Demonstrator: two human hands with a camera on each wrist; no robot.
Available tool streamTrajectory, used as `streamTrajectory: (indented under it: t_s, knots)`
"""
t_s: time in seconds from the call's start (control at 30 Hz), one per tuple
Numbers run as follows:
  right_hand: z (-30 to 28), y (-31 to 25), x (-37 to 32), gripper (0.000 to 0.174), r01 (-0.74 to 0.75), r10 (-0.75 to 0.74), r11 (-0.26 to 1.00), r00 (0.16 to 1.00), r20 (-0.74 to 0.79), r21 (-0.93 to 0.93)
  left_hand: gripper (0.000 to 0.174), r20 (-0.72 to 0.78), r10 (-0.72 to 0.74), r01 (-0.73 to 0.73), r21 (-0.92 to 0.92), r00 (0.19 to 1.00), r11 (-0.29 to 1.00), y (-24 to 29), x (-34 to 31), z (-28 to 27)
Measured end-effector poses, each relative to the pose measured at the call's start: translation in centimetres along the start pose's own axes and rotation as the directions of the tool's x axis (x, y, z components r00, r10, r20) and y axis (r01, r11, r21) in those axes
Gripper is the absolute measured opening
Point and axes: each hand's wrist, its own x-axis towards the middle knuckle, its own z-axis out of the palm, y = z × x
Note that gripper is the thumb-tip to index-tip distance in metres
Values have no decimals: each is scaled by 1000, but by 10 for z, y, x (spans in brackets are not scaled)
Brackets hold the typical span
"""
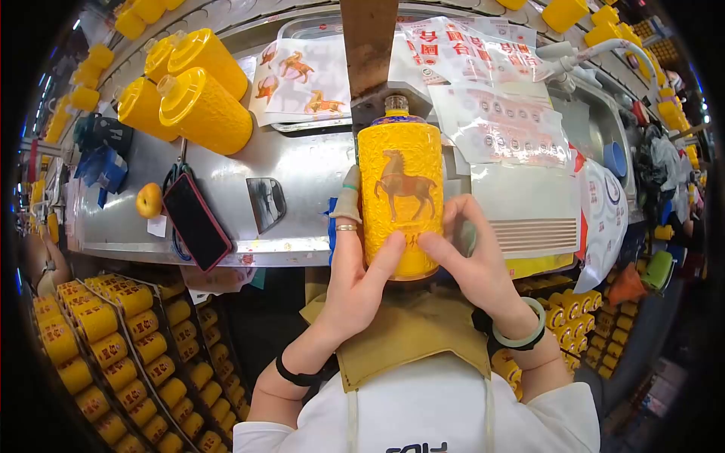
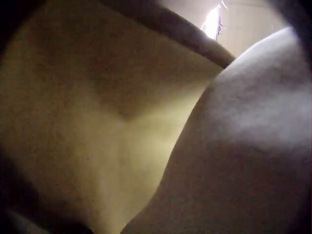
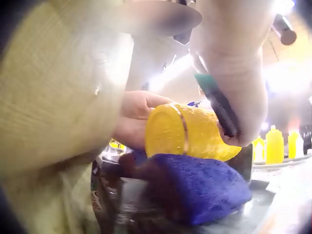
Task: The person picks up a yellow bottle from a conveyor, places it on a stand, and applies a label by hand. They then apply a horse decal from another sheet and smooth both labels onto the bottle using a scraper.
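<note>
A yellow embossed bottle (image 1: 400,181) with a brown horse figure lies in both hands, its clear glass neck pointing away from the body. The left hand (image 1: 356,264) grips its left side, with finger covers and a ring showing. The right hand (image 1: 476,253) holds the lower right side; both thumbs press the front below the horse. In the right wrist view the bottle (image 3: 187,131) is on its side above a blue cloth (image 3: 204,187). The left wrist view shows only blurred skin and cloth.
Yellow bottles (image 1: 205,112) and a sheet of horse stickers (image 1: 302,79) are at the back left. A phone (image 1: 196,220) and an apple (image 1: 149,200) lie left. Printed sheets (image 1: 506,124) and a sink (image 1: 596,113) are right. Racked bottles (image 1: 109,349) stand below the table edge.
</note>
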Motion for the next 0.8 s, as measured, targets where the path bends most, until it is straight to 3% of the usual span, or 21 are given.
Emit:
streamTrajectory:
  t_s: [0.3, 0.37, 0.5, 0.57, 0.8]
  knots:
    - [0, 2, 0, 32, -21, 21, 998, 1000, -1, 61, 70, -63, -7, 8, 9, 998, 1000, -1, 4, -1]
    - [-1, 1, 0, 32, -47, 46, 990, 999, 6, 135, 74, -74, -138, 113, -270, 988, 956, 1, 2, -7]
    - [0, 5, -1, 32, -18, 19, 995, 1000, -3, 102, 75, -27, -129, 119, -247, 991, 962, -4, -3, -15]
    - [1, 2, -2, 32, -51, 53, 991, 999, -12, 120, 77, 17, -67, 69, -128, 998, 989, -4, -2, -15]
    - [0, 2, -1, 32, -42, 43, 993, 999, -11, 108, 81, 24, -48, 51, -145, 999, 988, -5, -1, -16]
